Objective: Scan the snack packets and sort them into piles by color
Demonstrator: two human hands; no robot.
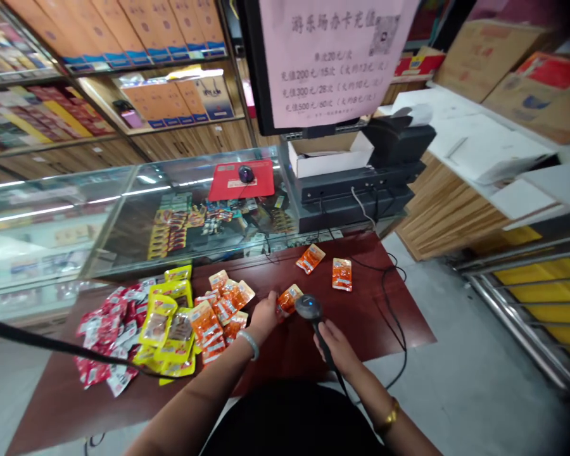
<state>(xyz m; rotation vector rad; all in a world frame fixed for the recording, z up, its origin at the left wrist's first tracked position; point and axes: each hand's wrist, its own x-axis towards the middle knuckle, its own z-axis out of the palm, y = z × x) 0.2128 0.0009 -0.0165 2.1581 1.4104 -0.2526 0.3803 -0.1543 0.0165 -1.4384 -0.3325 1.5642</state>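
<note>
My left hand (265, 315) holds a small orange snack packet (289, 299) just above the dark red counter (361, 316). My right hand (336, 345) grips a black barcode scanner (310, 309) by its handle, its head right beside the held packet. Two more orange packets (310, 258) (342, 274) lie apart on the counter beyond the scanner. To the left of my left hand lies a pile of orange packets (221, 304), then yellow packets (168, 316), then red packets (105, 335).
A glass display case (123, 209) stands behind the counter with a red mouse pad (240, 182) and mouse (246, 173) on it. A black register unit (356, 183) and monitor with a pink paper notice (330, 57) stand at centre. Cables (392, 304) trail over the counter. Shelves of boxes fill the back.
</note>
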